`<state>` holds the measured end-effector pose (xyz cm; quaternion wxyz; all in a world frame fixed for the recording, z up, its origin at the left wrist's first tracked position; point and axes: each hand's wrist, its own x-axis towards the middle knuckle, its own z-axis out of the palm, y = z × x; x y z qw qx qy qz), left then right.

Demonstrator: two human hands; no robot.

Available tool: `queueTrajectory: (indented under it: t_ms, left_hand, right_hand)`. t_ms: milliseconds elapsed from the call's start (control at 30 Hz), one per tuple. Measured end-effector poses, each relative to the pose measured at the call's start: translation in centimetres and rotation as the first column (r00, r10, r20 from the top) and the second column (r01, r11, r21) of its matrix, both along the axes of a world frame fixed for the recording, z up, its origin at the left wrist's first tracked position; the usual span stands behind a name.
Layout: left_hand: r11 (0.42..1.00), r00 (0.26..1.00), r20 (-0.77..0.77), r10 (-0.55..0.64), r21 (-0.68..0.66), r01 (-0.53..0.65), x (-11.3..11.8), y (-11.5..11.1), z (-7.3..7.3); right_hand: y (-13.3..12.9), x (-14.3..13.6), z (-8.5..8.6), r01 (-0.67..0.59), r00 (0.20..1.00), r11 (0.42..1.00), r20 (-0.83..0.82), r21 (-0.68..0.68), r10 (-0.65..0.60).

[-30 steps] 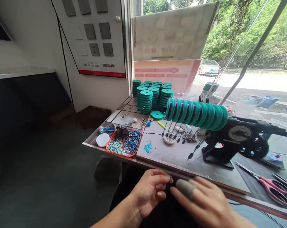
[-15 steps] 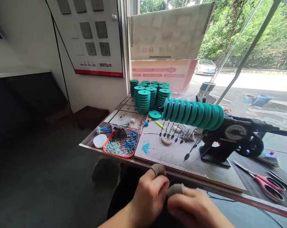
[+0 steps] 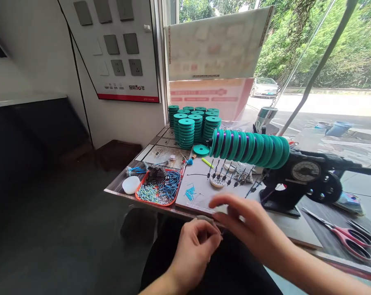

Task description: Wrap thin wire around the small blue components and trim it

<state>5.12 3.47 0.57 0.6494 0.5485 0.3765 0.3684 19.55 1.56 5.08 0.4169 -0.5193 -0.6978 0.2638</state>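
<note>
Over my lap at the table's front edge, my left hand (image 3: pixel 197 248) is closed in a pinch. What sits between its fingertips is too small to make out; a grey-green finger cover (image 3: pixel 205 219) shows on one finger. My right hand (image 3: pixel 245 217) is raised just above and to the right, fingers bent and apart, with nothing visible in them. Beyond it, a row of dark stems with small black weights (image 3: pixel 224 177) hangs below the teal foam spools (image 3: pixel 249 148) on the winding machine (image 3: pixel 305 172). Small blue pieces (image 3: pixel 190 192) lie on the board (image 3: pixel 200 180).
An orange tray (image 3: pixel 157 186) of springs and small parts stands at left, beside a white cup (image 3: pixel 130 185). Teal spools (image 3: pixel 186 133) are stacked at the back. A dish of white beads (image 3: pixel 217 180) sits mid-board. Red-handled scissors (image 3: pixel 342 235) lie at right.
My right hand has moved up and away from my left hand, and its fingers have come apart. My left hand stays pinched in nearly the same place.
</note>
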Motion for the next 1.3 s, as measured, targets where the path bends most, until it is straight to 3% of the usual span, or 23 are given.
queueTrajectory:
  t_ms: [33,100,133,200,267,333,400,467,500,533,600,667,700,767,833,867,933,967,1033,1200,1233,1267,1300]
  left_hand:
    - [0.964,0.996,0.092,-0.013,-0.263,0.037,0.1,0.1,0.0]
    - [0.812,0.976,0.216,0.014,-0.572,0.115,0.2,0.3,-0.1]
    - [0.757,0.972,0.235,0.023,-0.639,0.136,0.3,0.3,-0.3]
    - [0.705,0.973,0.232,0.020,-0.693,0.150,0.3,0.4,-0.6]
    - [0.669,0.974,0.224,0.027,-0.728,0.149,0.3,0.3,-0.7]
    - [0.655,0.977,0.214,0.025,-0.742,0.146,0.3,0.2,-0.7]
    - [0.668,0.979,0.205,0.014,-0.730,0.144,0.4,0.1,-0.6]
    - [0.705,0.979,0.203,-0.010,-0.693,0.151,0.5,0.0,-0.3]
    - [0.719,0.977,0.209,-0.026,-0.676,0.164,0.6,-0.1,-0.1]
    - [0.745,0.978,0.202,-0.050,-0.644,0.171,0.6,-0.1,0.1]
    - [0.877,0.990,0.092,-0.108,-0.461,0.138,0.5,-0.1,0.4]
    - [0.994,0.985,-0.132,-0.107,-0.043,0.102,0.3,-0.2,0.3]
    - [0.970,0.969,-0.237,-0.065,0.211,0.116,0.2,-0.3,0.1]
    - [0.776,0.941,-0.333,0.057,0.608,0.168,0.0,-0.6,-0.6]
    - [0.528,0.930,-0.305,0.203,0.834,0.159,-0.1,-0.8,-1.5]
    - [0.403,0.922,-0.258,0.288,0.906,0.128,-0.1,-0.8,-2.0]
    - [0.204,0.888,-0.156,0.432,0.976,0.072,-0.1,-0.8,-2.6]
    - [0.143,0.868,-0.119,0.481,0.988,0.056,-0.1,-0.7,-2.7]
    - [0.086,0.839,-0.089,0.537,0.995,0.050,-0.1,-0.4,-2.8]
    - [0.066,0.893,-0.093,0.440,0.995,0.071,-0.3,0.0,-2.0]
    - [0.102,0.914,-0.107,0.392,0.992,0.073,-0.3,-0.1,-1.8]
    - [0.193,0.933,-0.131,0.335,0.979,0.069,-0.2,-0.2,-1.5]
    - [0.350,0.951,-0.154,0.267,0.935,0.053,-0.2,-0.3,-1.2]
  right_hand:
    - [-1.0,0.5,-0.5,0.001,0.986,0.974,0.163,0.228,-0.040]
    - [-2.7,1.2,-1.9,-0.160,0.890,0.823,0.440,0.545,-0.119]
    - [-3.3,1.3,-2.7,-0.246,0.832,0.762,0.533,0.599,-0.151]
    - [-3.9,1.1,-4.2,-0.309,0.770,0.702,0.602,0.641,-0.212]
    - [-4.0,0.7,-5.3,-0.272,0.774,0.689,0.578,0.671,-0.258]
    - [-4.1,0.5,-6.0,-0.203,0.838,0.702,0.492,0.683,-0.237]
    - [-4.3,0.4,-6.6,-0.053,0.944,0.837,0.301,0.545,-0.136]
    - [-4.6,0.3,-7.4,0.086,0.996,0.986,-0.044,0.139,-0.080]
    - [-4.7,0.3,-7.8,0.071,0.970,0.991,-0.224,-0.115,-0.095]
    - [-4.8,0.1,-8.2,0.003,0.922,0.947,-0.366,-0.321,-0.127]
    - [-5.1,-0.2,-8.7,-0.164,0.826,0.843,-0.539,-0.513,-0.167]
    - [-5.5,-0.5,-8.4,-0.189,0.826,0.834,-0.543,-0.519,-0.151]
    - [-5.8,-0.5,-8.0,-0.136,0.875,0.868,-0.469,-0.478,-0.122]
    - [-6.0,-0.6,-6.3,-0.020,0.971,0.951,-0.234,-0.308,-0.055]
    - [-5.7,-0.5,-3.9,0.006,0.999,0.990,-0.043,-0.138,-0.012]
    - [-5.1,-0.4,-2.6,0.006,0.999,0.995,-0.041,-0.102,-0.010]
    - [-3.3,-0.2,-0.3,0.034,0.991,0.973,-0.119,-0.227,-0.063]
    - [-2.0,-0.2,0.6,0.008,0.981,0.954,-0.182,-0.301,-0.066]
    - [0.6,-0.2,1.5,-0.118,0.962,0.898,-0.272,-0.425,-0.002]
    - [4.5,-1.3,1.0,-0.228,0.958,0.811,-0.275,-0.538,0.087]
    - [4.3,-1.3,0.9,-0.235,0.958,0.803,-0.269,-0.548,0.097]
    - [3.8,-1.3,0.8,-0.237,0.959,0.799,-0.267,-0.553,0.099]
    - [3.0,-1.1,0.8,-0.214,0.965,0.819,-0.246,-0.533,0.092]
